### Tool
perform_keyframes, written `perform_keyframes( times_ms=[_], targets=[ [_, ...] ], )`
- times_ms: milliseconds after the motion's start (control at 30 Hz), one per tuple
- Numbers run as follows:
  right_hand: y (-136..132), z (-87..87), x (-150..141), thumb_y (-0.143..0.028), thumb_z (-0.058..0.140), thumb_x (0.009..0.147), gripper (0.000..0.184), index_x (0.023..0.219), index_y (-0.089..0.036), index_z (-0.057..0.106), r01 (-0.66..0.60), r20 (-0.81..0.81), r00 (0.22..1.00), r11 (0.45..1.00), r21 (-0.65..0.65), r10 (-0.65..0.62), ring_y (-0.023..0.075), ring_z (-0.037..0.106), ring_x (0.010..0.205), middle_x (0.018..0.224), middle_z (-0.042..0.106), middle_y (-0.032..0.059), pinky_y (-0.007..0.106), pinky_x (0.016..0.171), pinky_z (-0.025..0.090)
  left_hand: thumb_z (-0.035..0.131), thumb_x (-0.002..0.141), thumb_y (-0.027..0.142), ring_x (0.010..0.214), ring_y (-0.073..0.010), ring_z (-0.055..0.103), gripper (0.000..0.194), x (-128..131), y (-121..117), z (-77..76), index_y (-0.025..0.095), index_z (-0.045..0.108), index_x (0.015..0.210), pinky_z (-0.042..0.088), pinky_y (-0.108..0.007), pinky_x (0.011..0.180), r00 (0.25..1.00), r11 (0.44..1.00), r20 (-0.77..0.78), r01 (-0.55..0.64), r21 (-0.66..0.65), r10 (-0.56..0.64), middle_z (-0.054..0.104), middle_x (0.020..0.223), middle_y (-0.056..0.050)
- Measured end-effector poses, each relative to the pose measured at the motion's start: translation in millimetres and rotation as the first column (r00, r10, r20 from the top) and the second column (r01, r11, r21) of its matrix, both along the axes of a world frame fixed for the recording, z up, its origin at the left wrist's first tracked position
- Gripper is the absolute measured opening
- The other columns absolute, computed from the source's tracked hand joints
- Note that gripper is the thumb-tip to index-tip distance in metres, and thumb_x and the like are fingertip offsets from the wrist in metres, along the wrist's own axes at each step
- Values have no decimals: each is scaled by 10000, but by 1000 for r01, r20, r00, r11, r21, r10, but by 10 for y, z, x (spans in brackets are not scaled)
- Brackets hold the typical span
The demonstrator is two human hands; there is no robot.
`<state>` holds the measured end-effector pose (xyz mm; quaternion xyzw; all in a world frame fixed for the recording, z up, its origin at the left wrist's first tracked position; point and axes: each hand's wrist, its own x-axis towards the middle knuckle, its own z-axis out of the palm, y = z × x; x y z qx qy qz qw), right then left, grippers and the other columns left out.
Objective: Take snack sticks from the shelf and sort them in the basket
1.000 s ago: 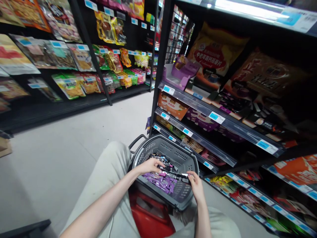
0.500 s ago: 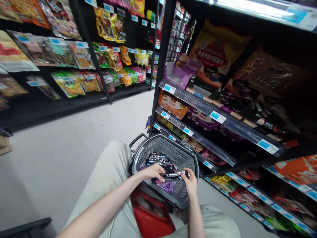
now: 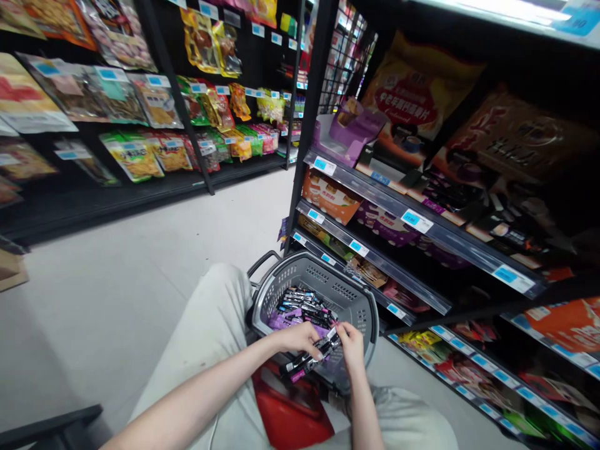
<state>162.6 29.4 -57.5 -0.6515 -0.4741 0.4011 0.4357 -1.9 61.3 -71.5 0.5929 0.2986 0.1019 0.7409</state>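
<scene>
A bunch of slim black stick sachets, some with pink ends, is held slantwise over the near side of a grey shopping basket. My left hand is closed around the middle of the bunch. The fingers of my right hand pinch its upper right end. More black sachets lie heaped in the basket, with purple sachets beside and under them. How many sachets are in my hands cannot be made out.
Shelves of boxed and bagged goods, with price tags on a shelf edge, rise close on the right. Bagged snacks hang on a black rack across the pale floor. Something red sits below the basket, between my knees.
The sachets in my hands have turned from nearly level to slanting, their left ends lower and nearer me. My hands moved slightly down, and more purple sachets show at the basket's left.
</scene>
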Motion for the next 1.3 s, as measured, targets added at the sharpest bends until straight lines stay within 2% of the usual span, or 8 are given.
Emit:
perform_keyframes(
  times_ms=[167, 367, 500, 667, 800, 900, 1100, 1300],
  targets=[
    [-2, -112, 72, -424, 528, 649, 319, 519, -146, 611, 113, 19, 993, 993, -31, -113, 126, 449, 475, 459, 534, -14, 221, 485, 335, 709, 457, 323, 541, -122, 531, 339, -33, 3, 88, 140, 619, 729, 395, -217, 509, 984, 967, 138, 139, -213, -111, 602, 612, 22],
    [11, -261, 344, -437, 572, 603, 308, 584, -133, 620, 363, -41, 930, 931, -36, -365, 146, 496, 547, 538, 583, 2, 236, 544, 371, 702, 498, 232, 676, -178, 597, 319, -106, 29, 55, 137, 613, 790, 478, -294, 608, 926, 852, 232, 367, -372, -298, 629, 744, -24],
    [2, -253, 522, -440, 582, 593, 314, 607, -130, 628, 388, -131, 910, 919, -67, -393, 141, 514, 528, 540, 595, 9, 238, 530, 392, 680, 537, 225, 728, -191, 600, 298, -88, 17, -18, 126, 604, 807, 493, -312, 624, 929, 851, 259, 350, -390, -264, 618, 776, -45],
    [-58, -139, 669, -427, 604, 578, 294, 687, -154, 621, 299, -268, 905, 942, -153, -331, 141, 534, 496, 579, 611, 3, 238, 444, 412, 649, 572, 302, 678, -194, 606, 276, -77, 181, -70, 103, 562, 743, 497, -325, 605, 976, 925, 169, -66, -375, 139, 598, 672, -27],
    [-81, -88, 627, -374, 646, 556, 322, 790, -156, 610, 139, -337, 921, 974, -179, -194, 175, 574, 595, 692, 640, 31, 258, 458, 449, 638, 568, 366, 632, -165, 593, 324, -85, 331, -42, 92, 523, 698, 497, -326, 613, 836, 808, 84, -492, -323, 543, 564, 623, -7],
    [-59, -92, 537, -371, 655, 535, 330, 778, -154, 602, 113, -320, 934, 980, -165, -161, 194, 584, 626, 678, 643, 40, 265, 450, 453, 629, 566, 391, 564, -135, 570, 328, -87, 365, -19, 102, 508, 663, 495, -295, 575, 725, 715, 58, -657, -241, 686, 528, 565, 15],
    [-94, -216, 737, -367, 573, 569, 180, 620, -194, 566, 242, 136, 966, 948, -204, -218, 184, 565, 415, 470, 572, -7, 270, 412, 411, 493, 673, 419, 566, -133, 564, 323, -162, 418, -158, 133, 503, 823, 447, -244, 512, 740, 739, -109, -671, -60, 663, 598, 660, -25],
    [15, -332, 738, -205, 499, 595, 100, 498, -225, 514, 296, 571, 810, 935, -194, -138, 217, 606, 539, 516, 601, 40, 282, 502, 413, 372, 742, 359, 549, -127, 535, 278, -169, 356, -76, 139, 541, 723, 357, -207, 509, 849, 840, -173, -424, 339, 499, 604, 641, -22]
  ],
)
